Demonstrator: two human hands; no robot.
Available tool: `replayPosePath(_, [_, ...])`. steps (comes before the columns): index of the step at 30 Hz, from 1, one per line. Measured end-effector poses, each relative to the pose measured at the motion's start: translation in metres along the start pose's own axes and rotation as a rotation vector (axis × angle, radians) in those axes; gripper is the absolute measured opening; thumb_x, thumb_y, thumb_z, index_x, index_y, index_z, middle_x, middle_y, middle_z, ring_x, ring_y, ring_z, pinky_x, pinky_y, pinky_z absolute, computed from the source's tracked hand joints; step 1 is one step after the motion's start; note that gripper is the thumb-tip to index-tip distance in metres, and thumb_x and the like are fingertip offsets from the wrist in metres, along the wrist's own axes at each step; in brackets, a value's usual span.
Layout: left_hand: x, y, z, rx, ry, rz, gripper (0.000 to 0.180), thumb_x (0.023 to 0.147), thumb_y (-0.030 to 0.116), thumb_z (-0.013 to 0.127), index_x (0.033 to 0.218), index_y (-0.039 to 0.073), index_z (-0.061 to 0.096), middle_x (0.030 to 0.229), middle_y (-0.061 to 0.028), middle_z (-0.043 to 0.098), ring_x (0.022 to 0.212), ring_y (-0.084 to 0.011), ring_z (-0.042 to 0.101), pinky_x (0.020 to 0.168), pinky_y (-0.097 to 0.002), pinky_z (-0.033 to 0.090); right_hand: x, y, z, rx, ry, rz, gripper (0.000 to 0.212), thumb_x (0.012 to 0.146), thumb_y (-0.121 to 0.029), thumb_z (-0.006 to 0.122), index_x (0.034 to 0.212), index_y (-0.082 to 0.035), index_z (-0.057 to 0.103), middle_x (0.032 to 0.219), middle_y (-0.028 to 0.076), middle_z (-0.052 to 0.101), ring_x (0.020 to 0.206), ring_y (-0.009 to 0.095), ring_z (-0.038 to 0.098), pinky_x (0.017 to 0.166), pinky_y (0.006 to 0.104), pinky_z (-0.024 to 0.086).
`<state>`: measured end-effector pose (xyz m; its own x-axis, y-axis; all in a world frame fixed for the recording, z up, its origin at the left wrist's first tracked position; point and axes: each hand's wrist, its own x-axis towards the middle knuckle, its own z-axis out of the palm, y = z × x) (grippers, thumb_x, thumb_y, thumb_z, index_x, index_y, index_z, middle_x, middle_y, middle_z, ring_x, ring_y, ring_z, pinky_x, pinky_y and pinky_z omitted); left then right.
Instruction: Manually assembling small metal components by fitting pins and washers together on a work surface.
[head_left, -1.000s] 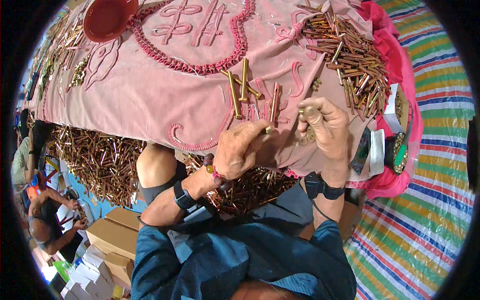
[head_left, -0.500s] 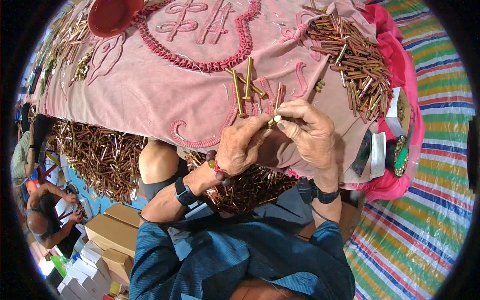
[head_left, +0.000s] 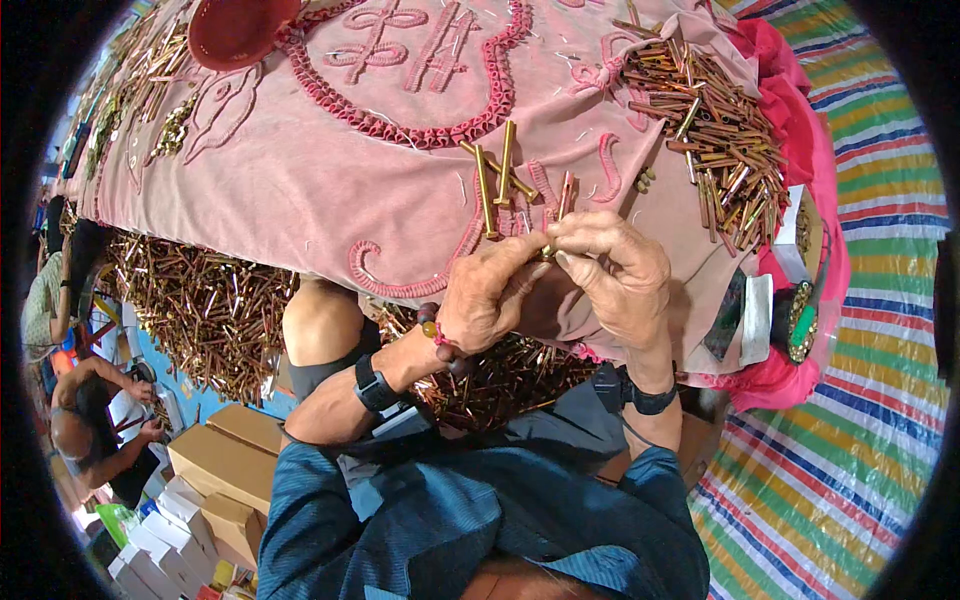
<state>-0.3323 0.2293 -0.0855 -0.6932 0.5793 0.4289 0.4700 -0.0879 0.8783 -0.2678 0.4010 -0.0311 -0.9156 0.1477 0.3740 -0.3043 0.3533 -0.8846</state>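
My left hand (head_left: 488, 292) and my right hand (head_left: 618, 272) meet fingertip to fingertip above the near edge of the pink cloth. Both are closed in a pinch on a small brass-coloured piece (head_left: 546, 253), mostly covered by the fingers. Just beyond the right fingertips a copper-red metal tube (head_left: 567, 192) points away; whether it is held or lies on the cloth I cannot tell. Beside the left fingertips lie gold-coloured metal rods with wider ends: a near one (head_left: 484, 195), a second (head_left: 505, 165) and a third (head_left: 525, 185) crossing beneath.
The pink cloth (head_left: 250, 220) bears a heap of copper-coloured tubes (head_left: 715, 150) at right and a red-brown bowl (head_left: 238, 35) at far left. More tubes (head_left: 195, 300) are piled below its near edge. Cardboard boxes (head_left: 225, 455) stand lower left, near another person (head_left: 95, 430).
The whole view has shifted slightly. My hands remain together; the pale round end seen between the fingertips earlier is now covered, and the brass-coloured piece shows less.
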Motion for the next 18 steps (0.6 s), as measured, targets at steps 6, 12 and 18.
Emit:
replayPosePath(6, [-0.001, -0.001, -0.002, 0.016, -0.046, -0.014, 0.039, 0.085, -0.004, 0.065, 0.123, 0.003, 0.059, 0.094, -0.0170, 0.068, 0.083, -0.0369, 0.068, 0.069, -0.0415, 0.053, 0.004, -0.007, 0.001, -0.088, -0.012, -0.027, 0.014, 0.083, 0.004, 0.074, 0.095, 0.000, 0.069, 0.095, 0.009, 0.069, 0.086, 0.016, 0.068, 0.073, 0.0262, 0.055])
replayPosePath(12, [-0.002, -0.004, -0.004, 0.036, -0.067, 0.026, 0.043, 0.083, -0.007, 0.062, 0.125, 0.003, 0.058, 0.092, -0.0170, 0.067, 0.081, -0.0374, 0.067, 0.067, -0.0423, 0.052, -0.002, -0.007, 0.008, -0.076, 0.054, 0.039, 0.019, 0.082, 0.001, 0.078, 0.098, -0.001, 0.069, 0.095, 0.005, 0.066, 0.084, 0.011, 0.065, 0.068, 0.0262, 0.054])
replayPosePath(18, [0.003, 0.000, 0.001, 0.040, -0.096, 0.020, 0.041, 0.084, -0.006, 0.061, 0.124, 0.003, 0.059, 0.093, -0.0178, 0.067, 0.083, -0.0385, 0.067, 0.070, -0.0425, 0.053, 0.000, -0.006, 0.000, -0.226, 0.040, 0.021, 0.027, 0.080, -0.006, 0.080, 0.105, -0.001, 0.070, 0.090, 0.007, 0.065, 0.077, 0.014, 0.064, 0.064, 0.0264, 0.051])
